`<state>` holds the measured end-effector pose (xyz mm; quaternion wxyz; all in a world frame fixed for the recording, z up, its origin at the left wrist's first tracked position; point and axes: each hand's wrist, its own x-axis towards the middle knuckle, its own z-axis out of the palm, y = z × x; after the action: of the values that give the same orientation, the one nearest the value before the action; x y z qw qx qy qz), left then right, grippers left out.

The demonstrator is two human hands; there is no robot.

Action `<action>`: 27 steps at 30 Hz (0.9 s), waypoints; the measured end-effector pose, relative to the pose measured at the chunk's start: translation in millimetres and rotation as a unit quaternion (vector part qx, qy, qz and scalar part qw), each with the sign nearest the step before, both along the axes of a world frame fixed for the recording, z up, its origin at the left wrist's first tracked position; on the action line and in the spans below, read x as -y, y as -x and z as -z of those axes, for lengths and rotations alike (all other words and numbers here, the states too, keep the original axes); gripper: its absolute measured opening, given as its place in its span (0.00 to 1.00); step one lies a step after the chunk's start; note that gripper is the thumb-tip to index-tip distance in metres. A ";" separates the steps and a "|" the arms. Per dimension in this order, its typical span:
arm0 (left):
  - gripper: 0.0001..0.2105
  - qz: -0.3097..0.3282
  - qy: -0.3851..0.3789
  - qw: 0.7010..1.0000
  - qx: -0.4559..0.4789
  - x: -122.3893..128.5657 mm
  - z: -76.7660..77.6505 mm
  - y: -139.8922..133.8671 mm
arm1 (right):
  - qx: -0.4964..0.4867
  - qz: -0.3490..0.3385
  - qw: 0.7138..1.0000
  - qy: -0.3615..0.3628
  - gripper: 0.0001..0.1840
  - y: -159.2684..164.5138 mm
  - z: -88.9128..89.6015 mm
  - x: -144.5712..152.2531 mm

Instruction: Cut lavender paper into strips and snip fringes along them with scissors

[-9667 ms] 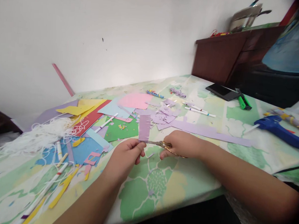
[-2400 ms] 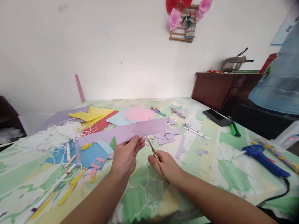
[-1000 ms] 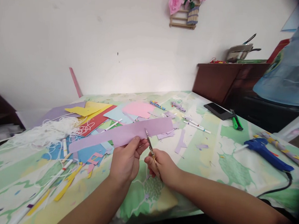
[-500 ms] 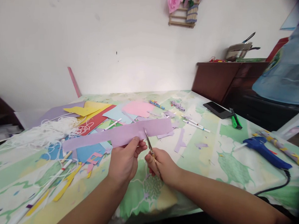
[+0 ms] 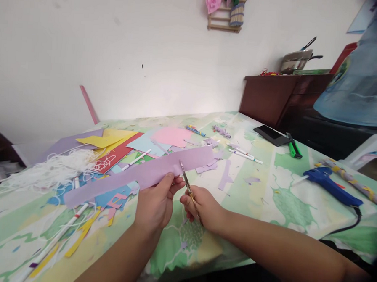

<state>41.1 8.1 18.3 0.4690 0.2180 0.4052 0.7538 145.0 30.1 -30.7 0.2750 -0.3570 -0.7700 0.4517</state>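
A long strip of purple paper is pinched between the thumb and fingers of my left hand, above the table. My right hand is closed around a pair of scissors, whose handles are partly hidden by my fingers. The scissor blades point up and away from me, and their tip lies at the lower edge of the paper, right of my left fingertips. Purple paper scraps lie on the table just beyond my right hand.
To the left lie white string, yellow paper and red paper. White sticks and a pink paper piece lie beyond my hands. On the right are a blue glue gun, a green utility knife and a black phone.
The left end of the purple strip has swung lower and further left. The view has shifted slightly; both hands keep nearly the same hold.
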 end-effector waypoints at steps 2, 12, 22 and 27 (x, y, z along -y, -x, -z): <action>0.03 -0.002 0.003 1.000 0.003 0.0 -0.2 -0.2 | -0.006 -0.001 1.000 -0.001 0.17 0.0 -0.9 0.3; 0.02 -0.003 0.004 1.000 0.016 1.8 -2.2 -1.9 | 0.004 0.001 1.000 0.016 0.14 0.2 -4.6 1.0; 0.01 0.016 0.001 0.999 0.031 2.7 -4.1 -1.9 | -0.006 0.011 1.000 0.012 0.14 1.9 -5.0 0.8; 0.01 0.011 0.003 0.999 0.038 3.2 -5.0 -1.0 | 0.010 0.013 1.000 0.005 0.14 2.6 -5.7 0.4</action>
<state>42.1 4.9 23.3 0.4932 0.1923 0.3873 0.7548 142.4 29.7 -25.0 0.2718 -0.3726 -0.7658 0.4481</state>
